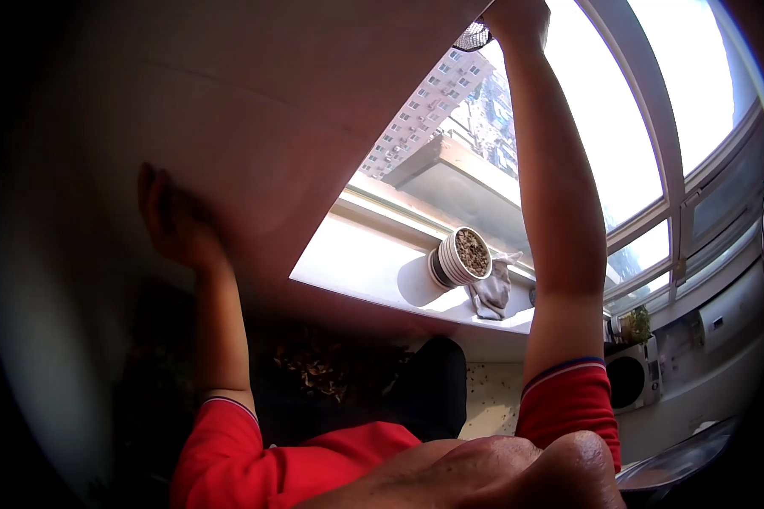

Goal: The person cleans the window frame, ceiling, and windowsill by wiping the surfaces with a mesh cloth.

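Note:
My left hand (178, 219) is raised against the shaded pale wall (255, 127), its fingers pointing up and slightly bent, with nothing seen in them. My right arm reaches high in front of the bright window (607, 93). At the top edge of the view is my right hand (522, 21), its fingers mostly cut off or hidden. A small dark mesh piece (473, 36) with a rounded rim shows right beside this hand, close to the wall's edge. Whether the hand grips it, I cannot tell.
On the sunlit sill (356, 254) a ribbed white pot (450, 261) of dry soil leans tilted, next to a crumpled grey cloth (491, 293). Dry brown leaves (335, 365) lie below. A white front-loading machine (637, 373) and a green plant (635, 324) stand at the right.

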`<state>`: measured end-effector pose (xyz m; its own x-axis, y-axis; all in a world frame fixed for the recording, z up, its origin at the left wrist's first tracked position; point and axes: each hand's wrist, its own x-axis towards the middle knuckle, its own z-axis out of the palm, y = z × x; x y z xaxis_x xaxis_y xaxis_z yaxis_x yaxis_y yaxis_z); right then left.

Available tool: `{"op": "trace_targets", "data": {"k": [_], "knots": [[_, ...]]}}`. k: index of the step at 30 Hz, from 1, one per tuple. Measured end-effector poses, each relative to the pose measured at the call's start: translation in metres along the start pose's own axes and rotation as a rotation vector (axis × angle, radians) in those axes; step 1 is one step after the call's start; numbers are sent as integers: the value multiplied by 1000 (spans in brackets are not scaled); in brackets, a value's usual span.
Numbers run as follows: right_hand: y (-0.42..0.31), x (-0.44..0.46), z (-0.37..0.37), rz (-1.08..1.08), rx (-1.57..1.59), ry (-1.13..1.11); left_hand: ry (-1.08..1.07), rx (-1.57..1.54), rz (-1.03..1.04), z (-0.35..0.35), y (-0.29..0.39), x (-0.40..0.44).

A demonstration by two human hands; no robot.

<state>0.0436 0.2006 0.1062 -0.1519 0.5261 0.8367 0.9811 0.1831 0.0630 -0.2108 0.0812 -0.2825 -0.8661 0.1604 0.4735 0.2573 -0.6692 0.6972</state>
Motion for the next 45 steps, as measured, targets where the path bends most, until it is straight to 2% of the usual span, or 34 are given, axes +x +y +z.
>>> {"op": "trace_targets", "data": {"k": [3,7,8,11,14,15,17,20,23,25,26,29,30,31,33,36,39,43,45], "knots": [[20,12,1,47,224,-55,-9,13,1,-2,0,2],[34,27,7,-264,-191,3,6,-85,-97,-3,-7,1],[36,26,7,-249,-287,-25,8,-104,-106,-3,-8,1],[54,25,23,-252,-132,183,19,-133,-146,-2,-3,3],[82,46,55,-366,539,272,26,-137,-136,-4,-2,2],[83,52,54,-354,885,44,26,-139,-124,-4,-3,0],[88,53,59,-635,-257,544,41,-167,-123,-1,-3,-2],[30,30,11,-205,-208,85,21,-228,-109,-4,-5,-5],[34,23,6,-365,-164,159,6,-232,-100,-5,1,-2],[39,30,23,-46,105,7,17,-159,-91,-3,7,-2],[57,37,25,-228,65,-72,24,-97,-82,0,10,-3],[8,-26,7,-127,81,201,33,-67,-87,2,11,0],[11,-18,3,-11,152,57,41,-78,-91,2,9,1],[9,-14,4,55,165,38,53,-110,-103,2,6,1],[4,-20,12,48,213,119,61,-170,-132,2,2,0],[-4,-19,3,-100,1,101,54,-78,-91,1,12,2],[5,1,5,-54,-139,-12,34,-57,-62,2,7,3],[38,32,18,-277,-314,120,38,-97,-79,0,2,3],[50,36,21,-310,-360,138,44,-94,-108,0,1,0]]}}
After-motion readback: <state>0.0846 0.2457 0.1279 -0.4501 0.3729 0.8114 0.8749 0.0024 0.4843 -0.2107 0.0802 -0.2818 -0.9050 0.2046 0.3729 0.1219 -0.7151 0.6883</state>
